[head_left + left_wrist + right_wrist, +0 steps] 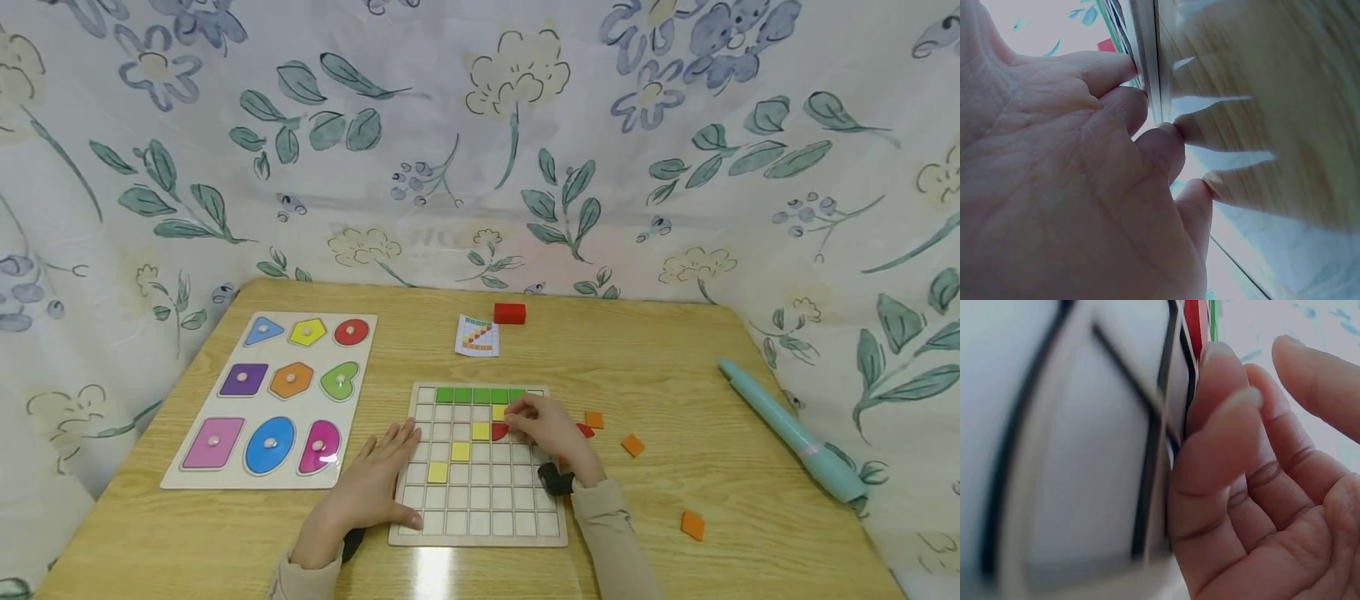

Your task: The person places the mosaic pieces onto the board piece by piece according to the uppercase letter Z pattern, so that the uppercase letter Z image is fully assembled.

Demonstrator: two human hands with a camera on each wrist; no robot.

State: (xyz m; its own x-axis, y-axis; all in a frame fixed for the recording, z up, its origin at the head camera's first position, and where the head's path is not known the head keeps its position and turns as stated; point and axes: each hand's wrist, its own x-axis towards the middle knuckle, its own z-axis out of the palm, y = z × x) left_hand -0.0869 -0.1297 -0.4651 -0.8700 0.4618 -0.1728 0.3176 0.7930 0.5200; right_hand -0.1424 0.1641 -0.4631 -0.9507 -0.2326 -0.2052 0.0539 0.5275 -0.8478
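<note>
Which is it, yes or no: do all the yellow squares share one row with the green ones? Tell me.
No, the yellow squares step diagonally across the grid board, below the green row.

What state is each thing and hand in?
Board: partly filled
Green tiles: in top row
Yellow tiles: placed diagonally
Red pieces: one on board, another off
Orange pieces: loose
Puzzle: all nine shapes seated
Card: face up
Red block: beside card
Turquoise stick: lying down
Left hand: spread, at board's edge
Right hand: bent, over board
</note>
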